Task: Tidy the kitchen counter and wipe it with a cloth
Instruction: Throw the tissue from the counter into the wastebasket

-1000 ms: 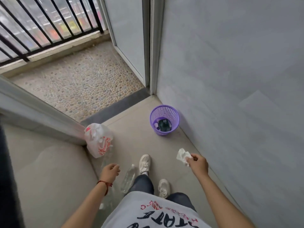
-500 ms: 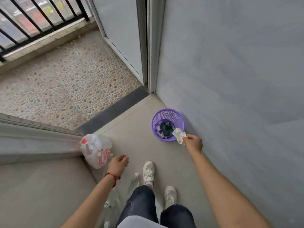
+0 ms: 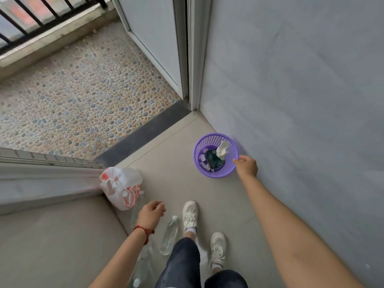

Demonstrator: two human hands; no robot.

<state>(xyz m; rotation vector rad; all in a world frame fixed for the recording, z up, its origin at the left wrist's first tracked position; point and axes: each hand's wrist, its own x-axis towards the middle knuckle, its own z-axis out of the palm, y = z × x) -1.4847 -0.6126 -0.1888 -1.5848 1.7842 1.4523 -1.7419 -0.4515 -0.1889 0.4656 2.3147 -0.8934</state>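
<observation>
A crumpled white tissue [image 3: 223, 149] is in the mouth of the purple mesh waste basket [image 3: 200, 169], apart from my fingers. The basket stands on the floor against the grey wall and holds dark and pale scraps. My right hand [image 3: 246, 166] hovers at the basket's right rim, holding nothing, fingers loosely apart. My left hand [image 3: 151, 214], with a red cord at the wrist, hangs over the floor with curled fingers and nothing in it.
A white and red plastic bag [image 3: 121, 187] sits by the sliding-door track corner. Clear plastic bottles [image 3: 169, 235] lie on the floor beside my white shoes [image 3: 190, 215]. A pebbled balcony floor [image 3: 79, 96] lies beyond the dark threshold. The grey wall [image 3: 301, 100] is on the right.
My right hand reached to the basket and let go of the tissue, which now is inside the basket's mouth. I have stepped closer to the basket.
</observation>
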